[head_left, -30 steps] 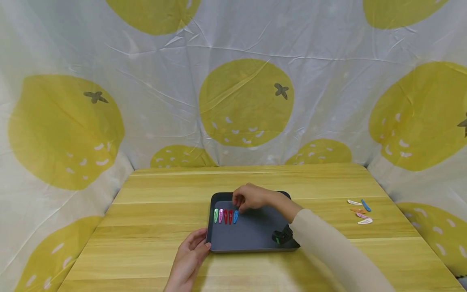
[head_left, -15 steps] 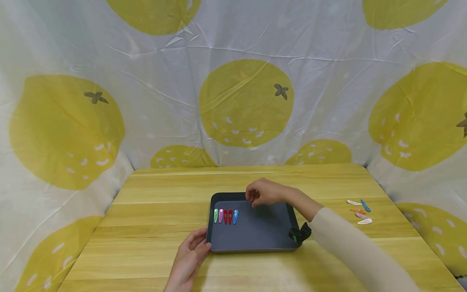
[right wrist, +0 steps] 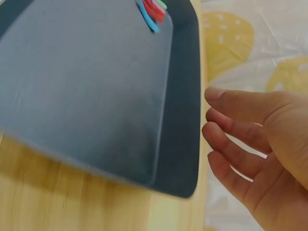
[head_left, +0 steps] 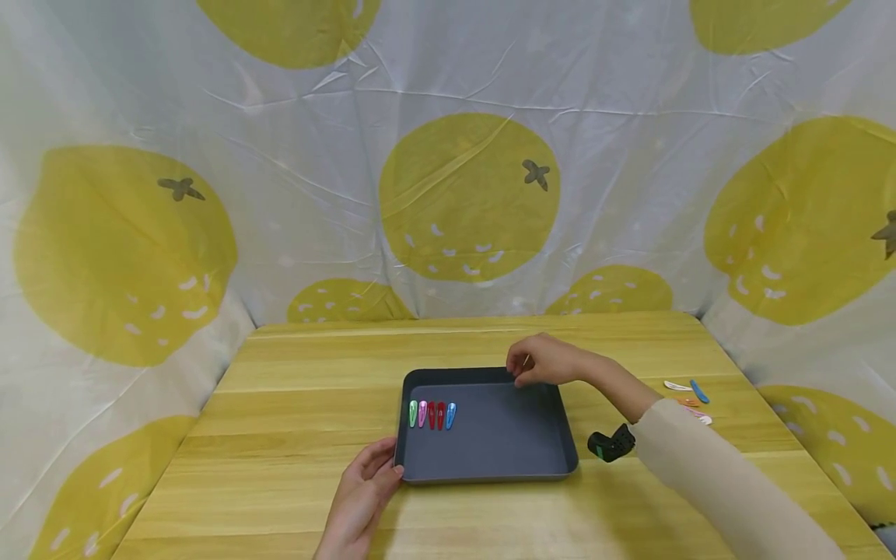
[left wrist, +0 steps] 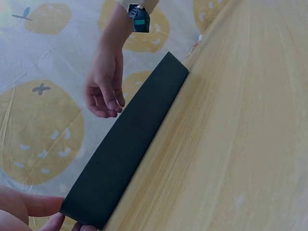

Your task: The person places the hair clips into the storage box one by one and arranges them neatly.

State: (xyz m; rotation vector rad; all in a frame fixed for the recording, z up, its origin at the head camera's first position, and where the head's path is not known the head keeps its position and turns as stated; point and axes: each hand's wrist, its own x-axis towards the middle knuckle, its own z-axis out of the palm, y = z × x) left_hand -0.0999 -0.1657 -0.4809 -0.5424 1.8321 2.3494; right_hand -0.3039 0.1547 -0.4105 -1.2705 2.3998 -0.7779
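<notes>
My left hand (head_left: 365,490) holds the dark grey tray (head_left: 490,476) at its front left corner. In the left wrist view, the thumb and fingers (left wrist: 43,206) pinch that corner. Inside the tray, along its left side, stand snap hair clips in a row: a green clip (head_left: 413,414), a pink clip (head_left: 423,414), two red clips (head_left: 432,415) and a blue clip (head_left: 451,416). Over the tray's back right part hovers my right hand (head_left: 549,361), fingers loosely bent and nothing between them. The right wrist view shows the same hand (right wrist: 260,139) beside the tray's wall, its fingers apart.
On the wooden table (head_left: 280,435), to the right, lies a loose group of hair clips: a white clip (head_left: 676,386), a blue clip (head_left: 699,391), an orange clip (head_left: 689,403) and others partly behind my right sleeve (head_left: 721,467). A lemon-print cloth (head_left: 315,194) hangs behind the table.
My right hand has drawn away from the blue clip in the row, moving right and towards the tray's back right. The clip stays in place. My left hand keeps its hold on the tray.
</notes>
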